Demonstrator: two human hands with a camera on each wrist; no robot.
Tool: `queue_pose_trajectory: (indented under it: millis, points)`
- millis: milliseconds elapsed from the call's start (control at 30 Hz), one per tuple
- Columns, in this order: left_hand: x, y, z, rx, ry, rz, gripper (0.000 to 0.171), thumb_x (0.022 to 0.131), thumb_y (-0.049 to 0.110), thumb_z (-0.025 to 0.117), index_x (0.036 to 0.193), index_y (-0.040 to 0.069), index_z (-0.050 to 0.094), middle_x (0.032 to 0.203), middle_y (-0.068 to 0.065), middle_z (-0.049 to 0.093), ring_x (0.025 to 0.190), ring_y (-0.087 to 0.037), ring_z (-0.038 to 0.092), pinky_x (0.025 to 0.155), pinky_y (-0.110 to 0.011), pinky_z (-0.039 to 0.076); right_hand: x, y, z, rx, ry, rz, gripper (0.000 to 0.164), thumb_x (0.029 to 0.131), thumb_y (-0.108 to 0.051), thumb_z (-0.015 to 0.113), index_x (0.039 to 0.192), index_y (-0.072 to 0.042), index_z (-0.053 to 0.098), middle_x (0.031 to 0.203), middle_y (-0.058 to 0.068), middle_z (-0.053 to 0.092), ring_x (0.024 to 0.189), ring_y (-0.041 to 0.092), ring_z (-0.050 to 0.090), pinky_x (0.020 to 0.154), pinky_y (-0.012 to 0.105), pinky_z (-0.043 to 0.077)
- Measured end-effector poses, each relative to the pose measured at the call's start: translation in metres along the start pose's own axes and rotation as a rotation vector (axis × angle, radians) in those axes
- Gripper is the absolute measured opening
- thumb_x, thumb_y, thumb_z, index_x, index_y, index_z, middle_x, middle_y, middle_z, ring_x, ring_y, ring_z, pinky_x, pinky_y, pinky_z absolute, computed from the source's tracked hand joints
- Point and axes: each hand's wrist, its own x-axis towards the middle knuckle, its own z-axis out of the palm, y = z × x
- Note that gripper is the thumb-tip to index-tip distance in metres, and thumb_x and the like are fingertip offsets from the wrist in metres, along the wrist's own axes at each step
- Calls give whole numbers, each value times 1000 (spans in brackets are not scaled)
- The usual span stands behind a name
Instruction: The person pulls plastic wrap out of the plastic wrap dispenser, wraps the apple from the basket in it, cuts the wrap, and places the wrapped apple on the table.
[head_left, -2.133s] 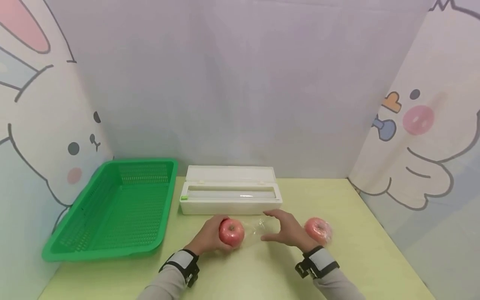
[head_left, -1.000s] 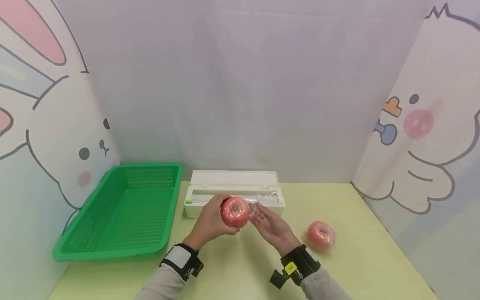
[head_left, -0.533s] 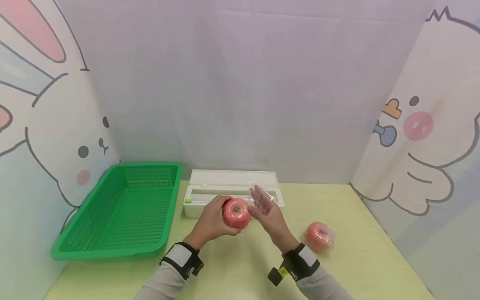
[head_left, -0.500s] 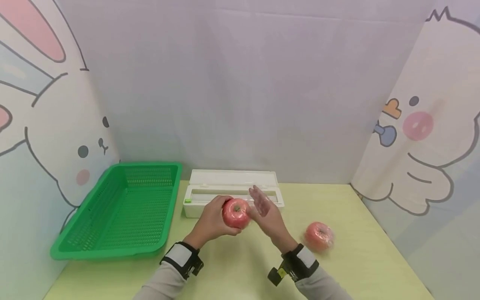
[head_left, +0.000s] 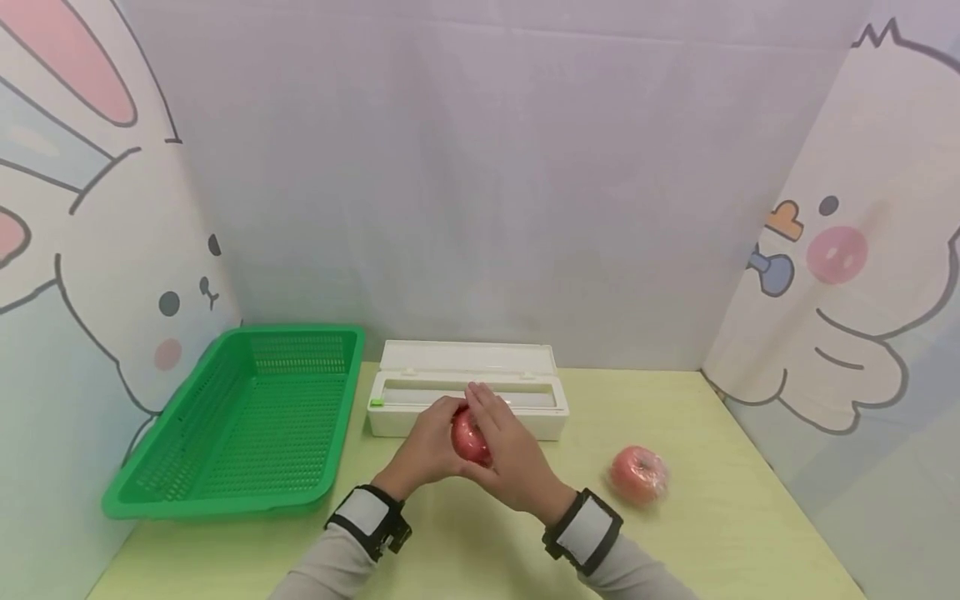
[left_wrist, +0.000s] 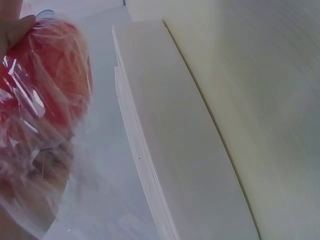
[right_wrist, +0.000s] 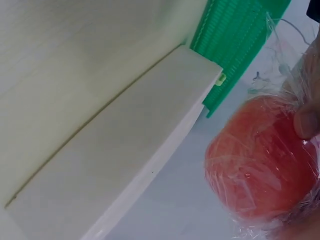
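A red apple (head_left: 471, 437) in clear plastic wrap is held up in front of the white box, between both hands. My left hand (head_left: 429, 446) grips it from the left. From the other side, my right hand (head_left: 516, 458) lays fairly straight fingers over the apple, covering much of it. Both thumbs come close together at the near side. In the left wrist view, loose crinkled plastic wrap (left_wrist: 30, 170) trails from the apple. Wrinkled film covers the apple (right_wrist: 257, 160) in the right wrist view too. A second wrapped apple (head_left: 639, 475) lies to the right on the table.
Behind the hands stands a white cling film dispenser (head_left: 465, 423), lid raised, with a roll inside and a green slider (head_left: 377, 402). A green plastic basket (head_left: 217, 505) is at the left of the yellow table (head_left: 712, 517). Cartoon-printed walls enclose the table.
Both hands have lifted the apple off the table since the earliest frame. The right hand, lately spread beside the apple, has moved left and now covers its right side.
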Motion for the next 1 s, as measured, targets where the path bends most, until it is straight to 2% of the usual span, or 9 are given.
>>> queue_pose_trajectory:
  millis: [233, 367, 467, 567, 633, 767, 833, 900, 1000]
  points:
    - [0, 1, 1, -29, -2, -15, 82, 65, 35, 87, 132, 4, 50, 119, -9, 60, 104, -20, 59, 81, -31, 59, -1, -1, 5, -126, -15, -54, 101, 86, -77, 19, 143, 4, 40, 149, 19, 43, 141, 33, 39, 115, 46, 34]
    - [-1, 0, 2, -29, 7, -7, 83, 63, 35, 88, 130, 3, 50, 119, -9, 60, 105, -20, 59, 83, -33, 58, 0, 0, 2, -109, -18, -41, 100, 86, -77, 20, 144, 2, 38, 149, 18, 43, 142, 32, 37, 115, 48, 34]
    - [-2, -2, 2, -31, 32, 14, 81, 60, 34, 90, 125, 4, 53, 117, -7, 61, 105, -19, 59, 84, -33, 58, 2, 4, -7, 16, -5, 69, 85, 91, -67, 39, 146, -2, 36, 151, 15, 42, 142, 32, 37, 114, 51, 35]
    - [-2, -5, 0, -40, 58, 35, 77, 57, 30, 91, 120, 6, 56, 114, -4, 62, 103, -16, 60, 85, -31, 57, 5, 15, -17, 287, -9, 320, 72, 92, -46, 57, 147, -5, 36, 151, 16, 41, 141, 35, 38, 112, 53, 36]
    - [-2, -5, -2, -54, 63, 35, 75, 57, 28, 91, 120, 8, 56, 114, -3, 62, 103, -15, 60, 85, -30, 56, 4, 24, -21, 518, -44, 547, 70, 89, -34, 64, 146, -4, 38, 149, 15, 45, 138, 33, 43, 111, 52, 38]
    - [-2, -6, -5, -64, 58, 60, 78, 56, 26, 91, 122, 9, 54, 117, -3, 61, 106, -15, 60, 87, -32, 56, -1, 43, -24, 1171, -216, 846, 62, 98, -38, 52, 141, 5, 39, 123, 7, 66, 117, 19, 61, 107, 38, 46]
    - [-3, -6, -6, -66, 48, 73, 79, 56, 27, 91, 124, 9, 53, 119, -3, 60, 108, -16, 60, 88, -33, 56, -5, 49, -23, 1507, -326, 940, 62, 100, -39, 47, 142, 5, 36, 115, 2, 67, 110, 12, 62, 105, 33, 47]
    - [-3, -7, -6, -71, 36, 87, 80, 57, 26, 91, 124, 9, 53, 120, -3, 60, 108, -16, 60, 89, -34, 56, -7, 52, -22, 1760, -420, 994, 62, 100, -37, 45, 144, 2, 29, 115, 3, 66, 110, 12, 62, 106, 31, 47]
    - [-3, -7, -6, -74, 22, 108, 79, 57, 25, 91, 125, 9, 53, 120, -3, 60, 109, -16, 59, 90, -33, 56, -8, 50, -21, 1911, -486, 1016, 67, 100, -36, 47, 149, -1, 19, 122, 8, 60, 115, 15, 59, 109, 33, 44]
